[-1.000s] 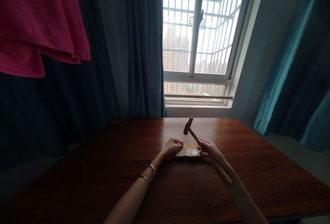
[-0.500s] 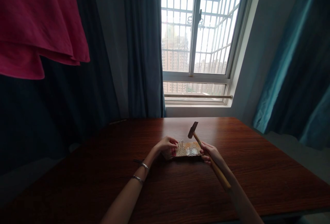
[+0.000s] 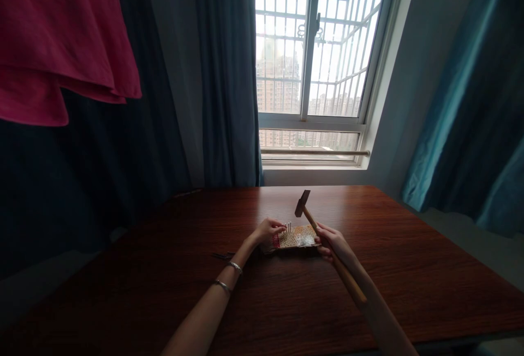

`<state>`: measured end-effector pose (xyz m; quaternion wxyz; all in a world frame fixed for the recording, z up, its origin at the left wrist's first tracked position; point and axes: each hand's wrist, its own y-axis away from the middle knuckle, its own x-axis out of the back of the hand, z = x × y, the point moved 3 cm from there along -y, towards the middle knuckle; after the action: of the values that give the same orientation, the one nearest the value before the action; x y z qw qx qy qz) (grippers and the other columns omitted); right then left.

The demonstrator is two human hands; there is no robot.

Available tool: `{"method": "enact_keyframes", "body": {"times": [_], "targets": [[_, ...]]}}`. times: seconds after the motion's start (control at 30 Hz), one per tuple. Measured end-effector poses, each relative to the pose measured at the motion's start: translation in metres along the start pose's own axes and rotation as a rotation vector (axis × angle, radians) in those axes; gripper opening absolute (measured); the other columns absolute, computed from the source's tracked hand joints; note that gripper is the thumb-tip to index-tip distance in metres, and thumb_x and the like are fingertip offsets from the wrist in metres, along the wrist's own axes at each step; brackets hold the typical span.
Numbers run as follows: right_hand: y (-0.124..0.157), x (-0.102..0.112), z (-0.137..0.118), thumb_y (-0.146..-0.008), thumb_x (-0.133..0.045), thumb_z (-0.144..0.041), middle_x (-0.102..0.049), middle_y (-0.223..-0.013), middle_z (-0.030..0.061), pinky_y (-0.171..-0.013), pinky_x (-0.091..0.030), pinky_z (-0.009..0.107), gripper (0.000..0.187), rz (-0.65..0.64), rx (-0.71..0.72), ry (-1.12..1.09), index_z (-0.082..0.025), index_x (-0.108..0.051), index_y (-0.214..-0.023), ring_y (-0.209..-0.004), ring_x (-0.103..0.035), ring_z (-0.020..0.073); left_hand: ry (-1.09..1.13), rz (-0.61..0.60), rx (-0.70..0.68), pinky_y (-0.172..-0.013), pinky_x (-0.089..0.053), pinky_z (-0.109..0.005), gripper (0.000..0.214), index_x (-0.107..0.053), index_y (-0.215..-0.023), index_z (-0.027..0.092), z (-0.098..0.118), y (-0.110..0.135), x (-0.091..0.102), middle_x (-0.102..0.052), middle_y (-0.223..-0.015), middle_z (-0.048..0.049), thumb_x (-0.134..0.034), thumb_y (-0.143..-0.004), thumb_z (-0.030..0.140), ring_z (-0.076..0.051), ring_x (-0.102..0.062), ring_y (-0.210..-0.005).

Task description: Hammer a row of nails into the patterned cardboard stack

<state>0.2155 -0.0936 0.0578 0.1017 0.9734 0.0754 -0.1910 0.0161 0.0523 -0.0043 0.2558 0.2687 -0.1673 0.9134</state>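
Observation:
My right hand (image 3: 333, 244) grips a hammer (image 3: 347, 279) by its wooden handle, the dark metal head raised above the far side of a patterned block (image 3: 293, 240). The block is wrapped in pale spotted covering with a red patch at its left end and a shiny patch to the right. Several thin nails (image 3: 290, 227) stand upright from its top, near the left end. There, my left hand (image 3: 268, 229) pinches one of the nails between thumb and fingertips. Its lower fingers and the block's left end partly hide each other.
Everything rests on a brown wooden table (image 3: 172, 290). A small dark slender tool (image 3: 223, 255) lies left of my left wrist. Behind the table are a barred window (image 3: 303, 118) and blue curtains (image 3: 229, 99). A pink cloth (image 3: 65, 34) hangs at upper left.
My left hand has shifted slightly right along the block, uncovering more of the dark tool. The hammer head has moved a little left and up.

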Motion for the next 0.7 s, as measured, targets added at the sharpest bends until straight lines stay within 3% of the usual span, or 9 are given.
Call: {"method": "enact_keyframes", "body": {"times": [0.07, 0.3, 0.7], "targets": [[0.002, -0.003, -0.001, -0.071, -0.059, -0.035, -0.046, -0.06, -0.0065, -0.024, -0.024, 0.014, 0.05, 0.005, -0.001, 0.01, -0.023, -0.041, -0.116, -0.03, -0.034, 0.0026, -0.04, 0.014, -0.05, -0.053, -0.031, -0.021, 0.037, -0.071, -0.074, 0.009, 0.004, 0.001, -0.001, -0.06, -0.065, -0.0047, -0.058, -0.072, 0.044, -0.011, -0.045, -0.059], [0.009, -0.014, -0.007, -0.073, -0.057, -0.035, -0.046, -0.06, -0.0061, -0.024, -0.024, 0.015, 0.05, 0.026, 0.001, 0.056, -0.022, -0.042, -0.118, -0.029, -0.033, 0.0024, -0.086, 0.077, -0.025, -0.051, -0.028, -0.02, 0.042, -0.068, -0.063, 0.009, 0.014, 0.006, -0.003, -0.056, -0.056, -0.0024, -0.056, -0.073, 0.047, -0.01, -0.042, -0.056], [0.004, -0.031, -0.009, -0.076, -0.052, -0.037, -0.046, -0.061, -0.0061, -0.026, -0.022, 0.015, 0.036, -0.061, -0.029, 0.238, -0.021, -0.05, -0.108, -0.031, -0.035, 0.0022, -0.05, 0.097, -0.007, -0.05, -0.027, -0.02, 0.043, -0.069, -0.069, 0.009, 0.008, 0.004, -0.01, -0.056, -0.056, -0.0013, -0.053, -0.072, 0.049, -0.011, -0.042, -0.055]]}}
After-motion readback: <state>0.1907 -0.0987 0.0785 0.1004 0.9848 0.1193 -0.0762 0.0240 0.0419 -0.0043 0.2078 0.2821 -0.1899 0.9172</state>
